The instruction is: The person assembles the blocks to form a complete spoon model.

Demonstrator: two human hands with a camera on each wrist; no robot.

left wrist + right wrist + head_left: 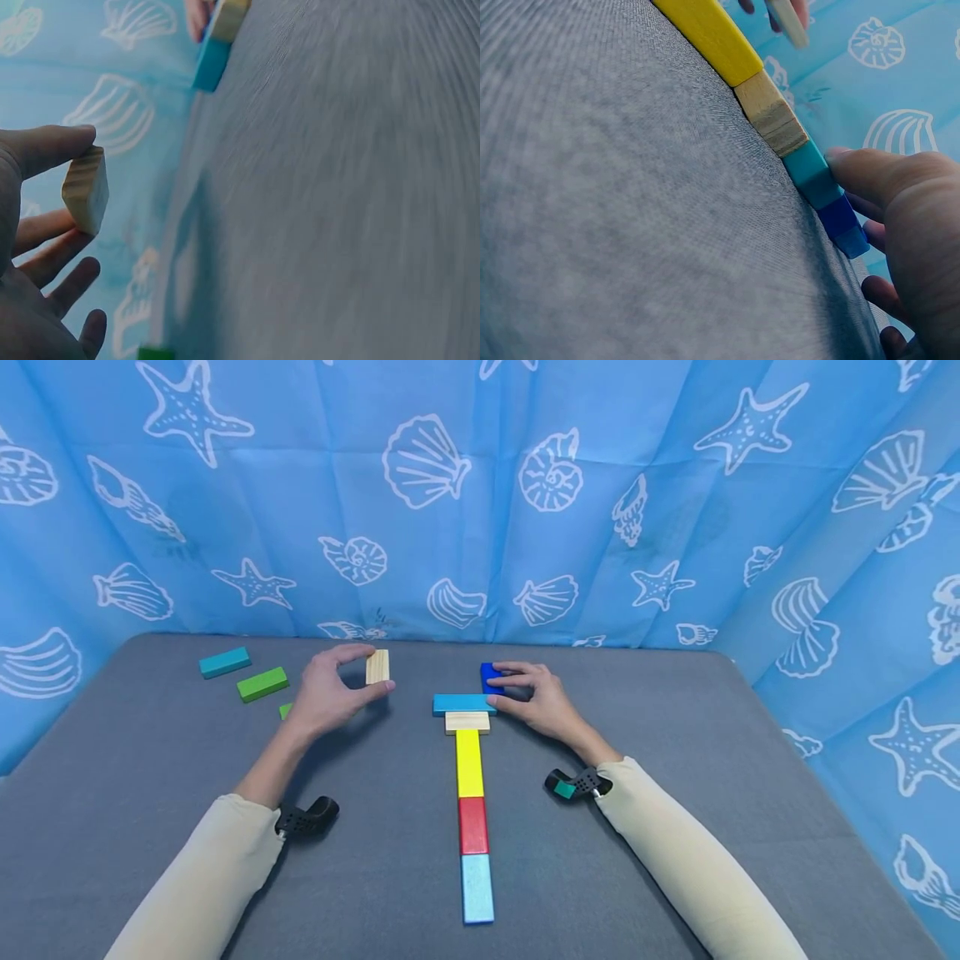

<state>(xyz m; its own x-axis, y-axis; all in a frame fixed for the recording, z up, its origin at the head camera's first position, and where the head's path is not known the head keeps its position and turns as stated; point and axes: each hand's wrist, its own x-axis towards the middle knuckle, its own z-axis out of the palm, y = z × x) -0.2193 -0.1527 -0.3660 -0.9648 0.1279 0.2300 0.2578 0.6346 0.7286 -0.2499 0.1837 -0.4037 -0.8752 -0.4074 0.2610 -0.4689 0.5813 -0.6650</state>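
My left hand [330,689] pinches a plain wooden block [378,667] between thumb and fingertips, raised off the table; the left wrist view shows the same wooden block [88,191] held at its edges. My right hand [543,700] is at the top of a row of blocks. Its thumb touches the right end of a light blue block [459,704], and its fingers reach over a dark blue block [489,675], which stands behind that end and is partly covered. Below the light blue block lie a wooden block [467,722], a yellow block [469,764], a red block [473,827] and a pale blue block [477,889].
Left of my left hand lie a teal block [225,662] and a green block [262,684]. Another green block [285,711] is mostly hidden by that hand. The grey cloth-covered table [360,877] ends at a blue shell-patterned curtain [480,527].
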